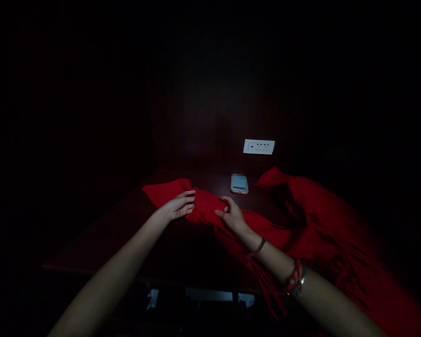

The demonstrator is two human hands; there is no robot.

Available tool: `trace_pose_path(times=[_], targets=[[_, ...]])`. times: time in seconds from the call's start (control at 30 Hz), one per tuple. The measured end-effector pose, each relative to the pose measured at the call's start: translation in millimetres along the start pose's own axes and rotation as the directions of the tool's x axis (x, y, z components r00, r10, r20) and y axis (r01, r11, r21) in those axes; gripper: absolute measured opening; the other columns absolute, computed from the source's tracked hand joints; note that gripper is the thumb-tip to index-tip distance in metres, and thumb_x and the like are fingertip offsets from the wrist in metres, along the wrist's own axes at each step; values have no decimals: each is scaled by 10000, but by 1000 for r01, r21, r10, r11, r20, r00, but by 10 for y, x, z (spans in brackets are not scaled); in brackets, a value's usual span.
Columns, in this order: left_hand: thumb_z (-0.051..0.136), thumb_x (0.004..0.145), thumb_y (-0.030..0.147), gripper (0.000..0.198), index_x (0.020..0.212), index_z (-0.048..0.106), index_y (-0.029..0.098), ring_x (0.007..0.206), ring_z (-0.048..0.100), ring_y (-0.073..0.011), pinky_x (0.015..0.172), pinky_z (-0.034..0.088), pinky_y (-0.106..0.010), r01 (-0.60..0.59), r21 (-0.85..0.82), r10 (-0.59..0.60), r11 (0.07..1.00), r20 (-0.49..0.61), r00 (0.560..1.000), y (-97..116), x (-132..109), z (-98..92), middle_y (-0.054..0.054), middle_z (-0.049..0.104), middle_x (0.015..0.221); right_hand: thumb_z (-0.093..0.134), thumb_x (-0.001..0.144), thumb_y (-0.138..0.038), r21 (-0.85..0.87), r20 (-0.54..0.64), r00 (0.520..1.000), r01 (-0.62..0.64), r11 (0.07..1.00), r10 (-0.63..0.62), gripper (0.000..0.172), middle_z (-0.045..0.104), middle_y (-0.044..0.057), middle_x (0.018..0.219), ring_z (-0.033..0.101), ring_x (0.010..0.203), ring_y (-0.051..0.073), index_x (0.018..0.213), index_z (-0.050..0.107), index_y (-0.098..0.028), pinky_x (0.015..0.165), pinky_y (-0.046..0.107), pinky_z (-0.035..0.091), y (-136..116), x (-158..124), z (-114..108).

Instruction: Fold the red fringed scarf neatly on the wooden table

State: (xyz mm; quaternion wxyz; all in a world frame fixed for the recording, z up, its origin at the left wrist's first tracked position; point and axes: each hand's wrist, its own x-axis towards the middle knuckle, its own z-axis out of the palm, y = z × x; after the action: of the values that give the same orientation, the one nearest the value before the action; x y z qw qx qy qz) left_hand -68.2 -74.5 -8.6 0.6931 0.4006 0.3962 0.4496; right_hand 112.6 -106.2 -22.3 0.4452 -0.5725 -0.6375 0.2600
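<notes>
A red fringed scarf [205, 206] lies bunched lengthwise across the dark table. My left hand [181, 205] rests against its left part, the fingers stretched out and slightly apart. On the right side of the bunched stretch is my right hand [233, 216], its thumb and forefinger spread with red cloth showing between them. Its other fingers are partly hidden. The fringe [266, 285] hangs over the table's front edge beneath my right wrist. More of the red cloth spreads to the right, and dim light blurs its folds there.
A phone [239, 184] lies on the table behind the scarf. Above it, a white socket plate [259, 147] is set in the dark back panel. The table's front edge [91, 270] shows at the left. Pale items [208, 294] sit below the tabletop. Darkness hides the sides.
</notes>
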Motion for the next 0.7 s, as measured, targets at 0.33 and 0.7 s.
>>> trace_pose_path(times=[0.33,0.7], targets=[[566,641,81,316,935,494,170,410,420,-16,408,326,-117,14,271,45,962,-209,977,83,-382,-389,51,502,552,445,652,-184,-54,-60,940,334,941,-337,285,526,39,976,465,915,157,934,484,-179,827,303,328,200,-102,-466],[595,662,229,124,706,510,150,473,464,-38,449,351,-149,88,97,-81,991,-81,993,-4,-142,211,38,518,585,468,615,-191,211,-8,1000,9,977,-8,396,510,-9,687,494,606,117,1007,414,-177,609,279,415,-129,-187,-397]])
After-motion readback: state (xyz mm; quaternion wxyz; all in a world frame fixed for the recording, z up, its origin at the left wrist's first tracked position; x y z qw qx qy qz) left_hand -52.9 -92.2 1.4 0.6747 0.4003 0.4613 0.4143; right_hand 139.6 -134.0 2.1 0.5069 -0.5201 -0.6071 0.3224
